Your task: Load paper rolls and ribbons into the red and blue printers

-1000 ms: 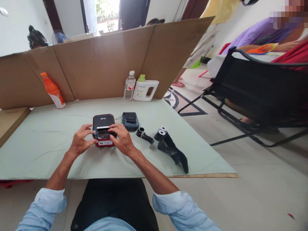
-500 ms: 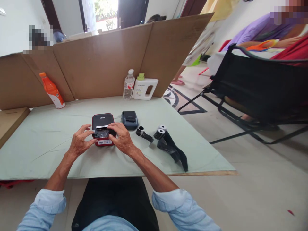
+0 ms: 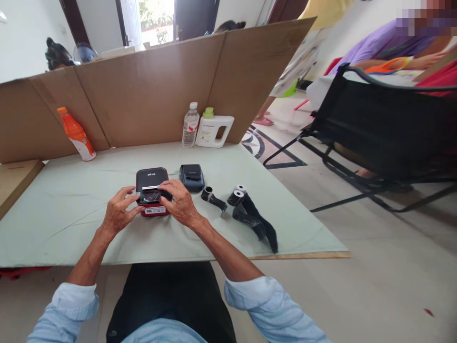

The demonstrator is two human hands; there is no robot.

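A small black portable printer with a red base (image 3: 153, 177) lies on the table in front of me. My left hand (image 3: 122, 208) grips its left front corner between thumb and fingers. From the right, my right hand (image 3: 179, 202) presses thumb and fingers on the front right part, beside a shiny dark window and a white strip. A label with codes shows on the printer's front face. Behind my right hand sits a second, dark blue-grey printer (image 3: 192, 178). Rolls with white ends and black wrapping (image 3: 236, 196) lie to the right, near a smaller black roll (image 3: 213, 198).
A cardboard screen (image 3: 153, 100) stands along the table's back edge. Before it are an orange bottle (image 3: 76, 133), a water bottle (image 3: 190, 125) and a white jug (image 3: 214, 131). A cardboard box (image 3: 19, 183) lies at left. A black folding chair (image 3: 385, 128) and people are beyond.
Both hands stay on the printer, with only a very slight shift of the right fingers. The whole view has tilted a little.
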